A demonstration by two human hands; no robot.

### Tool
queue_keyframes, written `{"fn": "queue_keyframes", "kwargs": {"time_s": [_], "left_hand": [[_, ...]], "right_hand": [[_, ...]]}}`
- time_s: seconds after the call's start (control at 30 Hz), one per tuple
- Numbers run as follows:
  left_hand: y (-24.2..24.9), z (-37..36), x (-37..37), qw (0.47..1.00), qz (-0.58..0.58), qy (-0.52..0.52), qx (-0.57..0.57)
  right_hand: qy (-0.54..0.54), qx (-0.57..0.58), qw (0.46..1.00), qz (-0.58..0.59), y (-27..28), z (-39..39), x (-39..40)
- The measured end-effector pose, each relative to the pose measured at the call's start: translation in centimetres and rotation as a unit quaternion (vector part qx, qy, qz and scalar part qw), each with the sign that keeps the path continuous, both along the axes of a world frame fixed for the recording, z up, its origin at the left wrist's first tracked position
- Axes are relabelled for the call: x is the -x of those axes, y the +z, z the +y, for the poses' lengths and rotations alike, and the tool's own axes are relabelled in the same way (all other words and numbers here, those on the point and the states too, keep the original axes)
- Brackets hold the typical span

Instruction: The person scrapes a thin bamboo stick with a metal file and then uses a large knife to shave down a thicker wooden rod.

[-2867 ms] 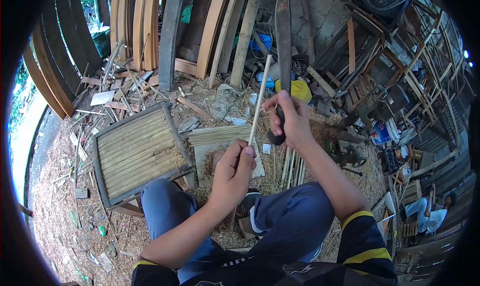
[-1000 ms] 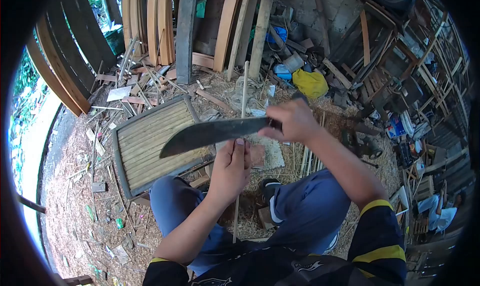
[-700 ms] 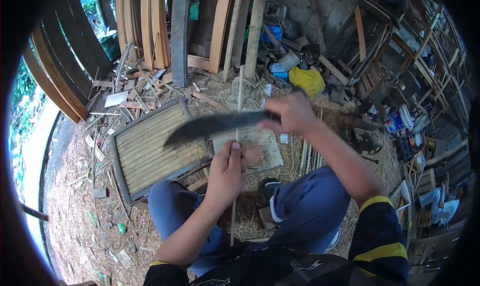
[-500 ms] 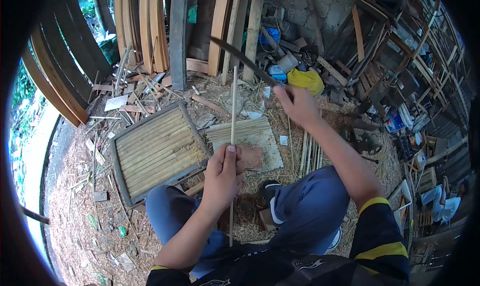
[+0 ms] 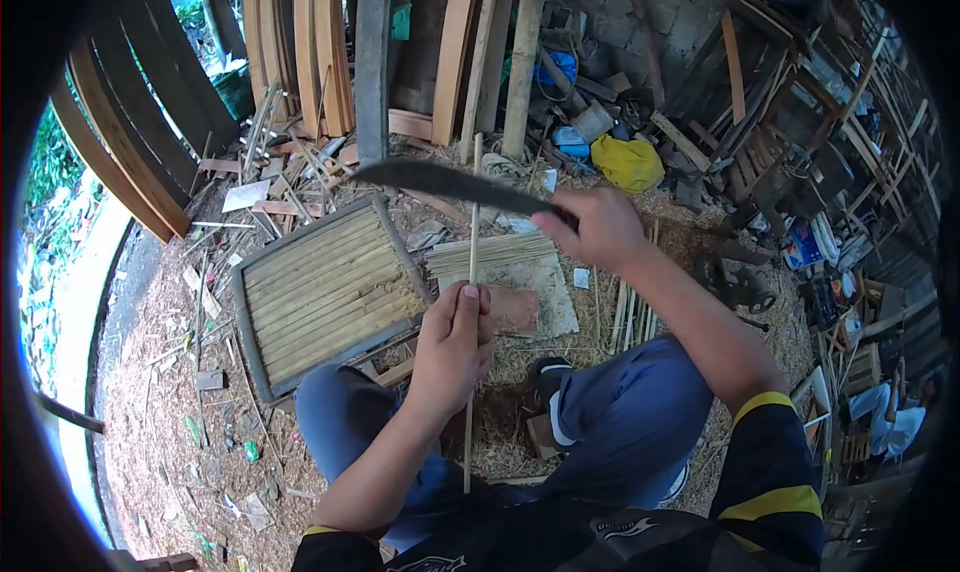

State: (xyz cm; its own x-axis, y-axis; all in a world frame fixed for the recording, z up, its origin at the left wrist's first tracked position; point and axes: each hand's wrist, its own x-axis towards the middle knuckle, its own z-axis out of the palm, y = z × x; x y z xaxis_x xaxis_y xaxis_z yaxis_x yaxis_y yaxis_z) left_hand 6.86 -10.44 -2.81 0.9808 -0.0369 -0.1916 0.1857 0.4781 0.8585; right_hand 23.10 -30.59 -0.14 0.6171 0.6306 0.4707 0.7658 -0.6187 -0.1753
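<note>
My left hand [image 5: 455, 347] is closed around a long thin bamboo strip [image 5: 475, 237] that stands nearly upright, its upper end above the fist and its lower end down between my legs. My right hand [image 5: 598, 230] grips the handle of a machete [image 5: 455, 185], which its fingers mostly cover. The dark curved blade points left and crosses the strip's upper part; whether it touches cannot be told. Beyond my left hand lies a bundle of thin sticks [image 5: 495, 257] on a pale sheet [image 5: 550, 292], with a reddish-brown flat piece [image 5: 515, 310] on it.
A framed bamboo-slat panel [image 5: 330, 297] lies at the left. Long planks [image 5: 372, 72] lean along the back. Near them sits a yellow bundle [image 5: 627, 164]. Wood scraps and shavings cover the ground. At the far right a person [image 5: 893, 422] sits beside stacked timber.
My right hand has lowered the machete, and the blade has swung from above the strip's tip down across its upper part. The view has shifted slightly. My left hand keeps its hold.
</note>
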Motion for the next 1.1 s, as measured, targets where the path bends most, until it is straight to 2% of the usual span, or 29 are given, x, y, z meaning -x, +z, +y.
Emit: {"fn": "queue_keyframes", "kwargs": {"time_s": [0.07,0.17,0.2,0.3,0.33,0.43,0.47,0.57,0.67,0.77,0.87,1.0,1.1], "left_hand": [[-0.2,-0.4,0.2,1.000,-0.012,0.001,-0.018],[-0.1,-0.4,0.7,1.000,-0.003,0.010,-0.024],[-0.1,-0.2,0.8,1.000,0.007,0.010,-0.028],[0.1,0.1,0.7,0.999,0.009,0.006,-0.039],[-0.3,0.0,0.7,0.999,-0.005,0.003,-0.044],[-0.4,0.2,1.2,0.999,-0.002,-0.008,-0.035],[-0.3,0.3,1.5,1.000,0.006,-0.010,-0.025],[-0.2,0.6,2.1,0.999,0.021,-0.038,0.028],[-0.9,1.3,1.4,0.995,0.053,-0.012,0.082],[-0.9,1.0,0.9,0.997,0.021,-0.010,0.070],[-1.2,0.9,0.7,0.998,0.025,-0.025,0.059],[-1.6,0.3,0.4,1.000,0.001,0.015,0.002],[-1.5,0.1,0.4,0.999,0.008,0.020,-0.025]], "right_hand": [[0.050,0.014,0.997,-0.049,-0.5,0.2,1.2],[0.075,0.033,0.995,-0.058,0.8,0.3,1.0],[-0.006,0.008,1.000,-0.027,0.6,0.4,-0.2],[-0.049,0.005,0.999,-0.006,0.1,-0.1,-0.6],[-0.013,0.021,0.999,0.032,-0.3,0.0,0.5],[0.021,0.085,0.995,-0.056,0.6,-0.2,0.5],[-0.081,0.030,0.996,0.011,0.3,-0.2,-1.4],[-0.215,-0.119,0.962,0.118,-0.2,-2.3,-5.0],[-0.135,-0.173,0.959,0.180,-1.4,-2.4,-2.8],[-0.073,-0.070,0.993,0.055,1.2,0.3,0.9],[0.016,0.030,0.999,0.013,0.8,1.4,2.2],[0.054,0.090,0.994,-0.028,0.5,2.2,3.2],[0.066,0.094,0.988,-0.103,0.3,2.1,3.1]]}}
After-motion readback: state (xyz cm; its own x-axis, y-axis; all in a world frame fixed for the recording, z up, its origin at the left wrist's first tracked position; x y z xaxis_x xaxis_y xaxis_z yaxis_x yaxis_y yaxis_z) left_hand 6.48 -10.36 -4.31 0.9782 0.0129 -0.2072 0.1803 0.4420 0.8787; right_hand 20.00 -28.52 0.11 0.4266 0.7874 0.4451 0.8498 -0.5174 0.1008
